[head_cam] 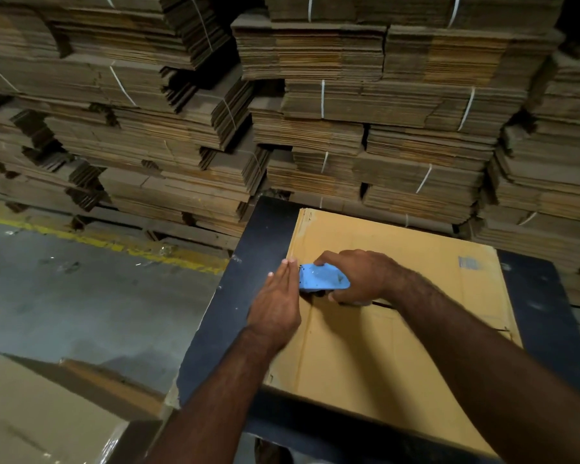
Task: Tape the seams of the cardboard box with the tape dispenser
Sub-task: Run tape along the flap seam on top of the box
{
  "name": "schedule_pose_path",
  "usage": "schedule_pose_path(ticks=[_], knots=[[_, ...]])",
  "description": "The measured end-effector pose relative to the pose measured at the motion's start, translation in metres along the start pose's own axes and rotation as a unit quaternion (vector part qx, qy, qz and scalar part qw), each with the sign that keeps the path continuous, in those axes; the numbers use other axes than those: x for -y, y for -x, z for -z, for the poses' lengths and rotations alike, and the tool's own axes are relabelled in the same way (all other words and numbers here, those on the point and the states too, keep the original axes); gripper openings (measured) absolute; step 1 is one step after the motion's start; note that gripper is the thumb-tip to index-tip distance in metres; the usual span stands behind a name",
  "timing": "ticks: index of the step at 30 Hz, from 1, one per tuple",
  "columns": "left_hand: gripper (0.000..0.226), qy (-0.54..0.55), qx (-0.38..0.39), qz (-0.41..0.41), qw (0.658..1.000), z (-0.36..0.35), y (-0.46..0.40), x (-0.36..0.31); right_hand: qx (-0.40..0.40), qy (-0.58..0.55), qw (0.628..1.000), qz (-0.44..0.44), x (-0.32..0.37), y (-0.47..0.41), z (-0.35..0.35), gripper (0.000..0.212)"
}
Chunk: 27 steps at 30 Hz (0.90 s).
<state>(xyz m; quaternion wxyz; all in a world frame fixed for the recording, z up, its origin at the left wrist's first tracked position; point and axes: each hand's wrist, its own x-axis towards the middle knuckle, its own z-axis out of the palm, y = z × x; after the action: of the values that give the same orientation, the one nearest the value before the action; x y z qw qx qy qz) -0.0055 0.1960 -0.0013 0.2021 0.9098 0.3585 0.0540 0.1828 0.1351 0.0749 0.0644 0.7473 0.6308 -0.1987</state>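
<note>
The right hand (362, 276) grips the dispenser (323, 278); the left hand (277, 301) presses flat, fingers extended. The box (399, 346) looks light and stiff, best steadied near its seam.

Only a blurred blue print on the cardboard box (399, 269); nothing can be read.

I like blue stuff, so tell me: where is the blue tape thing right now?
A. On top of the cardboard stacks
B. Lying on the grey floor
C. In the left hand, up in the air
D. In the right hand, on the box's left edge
D: the right hand grips the blue tape dispenser at the left edge of the cardboard box, with the flat left hand beside it.
</note>
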Motion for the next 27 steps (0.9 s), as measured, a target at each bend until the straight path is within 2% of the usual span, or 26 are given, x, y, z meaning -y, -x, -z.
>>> schedule_pose_path(ticks=[9,16,22,27], knots=[[0.071,-0.098,-0.022,-0.008,0.995,-0.013,0.001,-0.003,-0.022,0.026,0.997,0.062,-0.038,0.013,0.000,0.074],[0.064,-0.129,-0.014,-0.009,0.991,-0.017,0.001,-0.001,0.018,-0.011,0.999,0.036,-0.101,0.066,-0.007,0.072],[0.071,-0.210,0.002,-0.002,0.978,-0.019,0.005,-0.016,-0.002,0.061,0.996,0.065,-0.079,0.052,-0.007,0.075],[0.075,-0.201,0.005,0.002,0.980,-0.035,0.017,-0.041,0.008,0.063,0.996,0.060,-0.081,0.050,-0.008,0.077]])
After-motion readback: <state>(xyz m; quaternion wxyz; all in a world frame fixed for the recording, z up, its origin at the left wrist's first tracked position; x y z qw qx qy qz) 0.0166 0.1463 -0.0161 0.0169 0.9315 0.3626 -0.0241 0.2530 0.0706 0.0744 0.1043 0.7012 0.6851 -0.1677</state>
